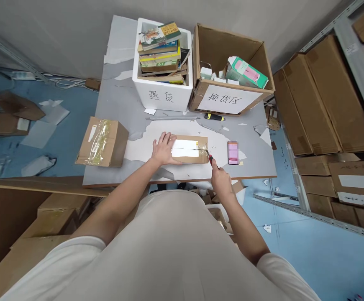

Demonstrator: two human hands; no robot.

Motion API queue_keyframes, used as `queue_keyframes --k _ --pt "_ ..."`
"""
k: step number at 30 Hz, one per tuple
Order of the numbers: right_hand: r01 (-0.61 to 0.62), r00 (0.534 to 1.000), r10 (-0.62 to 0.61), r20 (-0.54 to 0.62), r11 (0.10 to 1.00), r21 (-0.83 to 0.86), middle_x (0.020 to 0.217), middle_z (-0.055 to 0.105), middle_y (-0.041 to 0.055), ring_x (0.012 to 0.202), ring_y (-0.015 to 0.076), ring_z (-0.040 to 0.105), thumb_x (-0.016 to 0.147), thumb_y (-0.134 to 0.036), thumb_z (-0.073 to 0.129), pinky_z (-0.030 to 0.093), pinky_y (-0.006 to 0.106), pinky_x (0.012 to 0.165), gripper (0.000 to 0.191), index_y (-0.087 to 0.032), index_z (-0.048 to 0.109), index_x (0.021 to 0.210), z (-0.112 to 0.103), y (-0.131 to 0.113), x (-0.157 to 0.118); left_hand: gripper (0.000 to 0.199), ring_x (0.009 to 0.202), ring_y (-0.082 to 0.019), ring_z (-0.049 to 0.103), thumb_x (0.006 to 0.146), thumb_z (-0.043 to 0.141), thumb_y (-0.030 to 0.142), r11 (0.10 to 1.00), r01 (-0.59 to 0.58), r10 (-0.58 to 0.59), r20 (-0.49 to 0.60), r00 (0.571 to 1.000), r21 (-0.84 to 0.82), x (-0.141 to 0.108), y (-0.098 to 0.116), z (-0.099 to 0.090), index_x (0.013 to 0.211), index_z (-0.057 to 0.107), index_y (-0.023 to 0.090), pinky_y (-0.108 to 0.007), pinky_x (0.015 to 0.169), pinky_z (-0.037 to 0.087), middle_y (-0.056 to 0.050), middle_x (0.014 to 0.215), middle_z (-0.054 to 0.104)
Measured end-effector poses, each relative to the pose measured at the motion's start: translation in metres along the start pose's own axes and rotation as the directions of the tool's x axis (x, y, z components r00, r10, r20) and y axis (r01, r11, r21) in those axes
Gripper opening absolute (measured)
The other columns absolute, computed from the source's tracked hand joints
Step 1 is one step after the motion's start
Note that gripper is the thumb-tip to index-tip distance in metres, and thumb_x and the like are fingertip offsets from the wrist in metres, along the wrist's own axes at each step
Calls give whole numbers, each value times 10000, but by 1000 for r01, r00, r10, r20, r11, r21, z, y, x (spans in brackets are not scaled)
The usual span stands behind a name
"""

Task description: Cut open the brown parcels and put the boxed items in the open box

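A small flat cardboard box [190, 160] with a white label [183, 144] and clear tape lies on the table in front of me. My left hand [164, 149] rests on the box's left end, fingers spread. In my right hand [221, 180] is a red and black utility knife [211, 158], gripped by its handle. Its tip meets the taped right end of the box, close to a dark line that runs across the label. Whether the blade has gone through the tape is too small to tell.
A taped carton [116, 142] stands at the table's left. Behind are a white foam bin [165, 98] of books and an open cardboard box [197, 100] of small packages. A yellow-black cutter [214, 117] and a pink phone-like object [232, 152] lie nearby. Shelving [351, 46] with cartons rises at right.
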State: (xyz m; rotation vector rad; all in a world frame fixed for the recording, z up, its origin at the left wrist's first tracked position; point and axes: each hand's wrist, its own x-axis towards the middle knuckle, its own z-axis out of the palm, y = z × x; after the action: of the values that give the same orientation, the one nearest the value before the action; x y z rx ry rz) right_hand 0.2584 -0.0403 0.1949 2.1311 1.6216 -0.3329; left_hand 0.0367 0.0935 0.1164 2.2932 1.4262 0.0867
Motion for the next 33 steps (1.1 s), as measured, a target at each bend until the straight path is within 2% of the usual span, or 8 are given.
queue_keyframes --k 8,13,15,17,19,22,27,33 --pt "9 998 -11 56 999 45 920 682 143 821 254 676 897 -94 391 466 326 716 585 -186 311 1469 -6 4 -15 1174 1425 -403 118 514 692 740 1000 14 -14 -8 1000 3 0 1 -2 1471 261 213 -595 1060 267 -182 1542 223" --pt "-29 983 104 -151 901 433 929 690 123 795 236 659 948 -287 375 486 332 714 539 -210 317 1478 12 24 -19 1187 1416 -416 135 484 724 724 995 -51 50 -25 998 -84 6 -9 0 1460 290 205 -572 1056 303 -184 1532 248" --pt "-20 964 211 -164 669 743 976 680 104 733 198 658 935 -376 384 516 308 655 583 -222 280 1487 26 19 -13 1087 1409 -405 173 566 689 699 986 -64 56 -55 997 -155 10 -17 1 1455 308 204 -573 1059 305 -174 1531 262" --pt "2 964 253 -78 286 958 1074 644 91 686 157 661 902 -460 412 540 282 580 600 -241 314 1453 45 5 -1 849 1399 -364 237 743 562 631 966 -16 -15 -121 993 -259 15 -29 2 1437 351 190 -547 1082 294 -159 1522 300" --pt "-4 968 251 16 -46 999 1192 578 87 721 138 676 863 -497 467 555 262 550 557 -259 400 1363 62 -13 15 633 1342 -304 369 870 408 512 916 54 -122 -146 982 -398 21 -42 3 1399 414 164 -481 1089 320 -146 1470 400" --pt "21 946 317 63 -254 967 1308 496 75 854 141 684 846 -475 503 578 255 585 485 -284 417 1283 75 -34 44 488 1127 -234 572 893 354 405 815 115 -208 -103 973 -568 23 -62 5 1271 545 161 -385 1005 425 -112 1280 592" --pt "109 958 285 -26 -281 953 1340 485 86 974 155 662 869 -409 463 590 280 651 423 -265 399 1262 57 -41 98 311 884 -196 635 817 473 407 707 130 -288 -115 951 -695 -7 -73 21 965 641 191 -343 850 503 -68 989 688" --pt "165 975 180 -130 -196 967 1219 567 87 898 123 654 843 -371 489 567 273 698 437 -220 430 1249 37 -52 143 361 720 -164 616 659 672 512 475 178 -357 -4 934 -862 -72 -33 62 812 597 193 -323 747 523 -33 789 657"
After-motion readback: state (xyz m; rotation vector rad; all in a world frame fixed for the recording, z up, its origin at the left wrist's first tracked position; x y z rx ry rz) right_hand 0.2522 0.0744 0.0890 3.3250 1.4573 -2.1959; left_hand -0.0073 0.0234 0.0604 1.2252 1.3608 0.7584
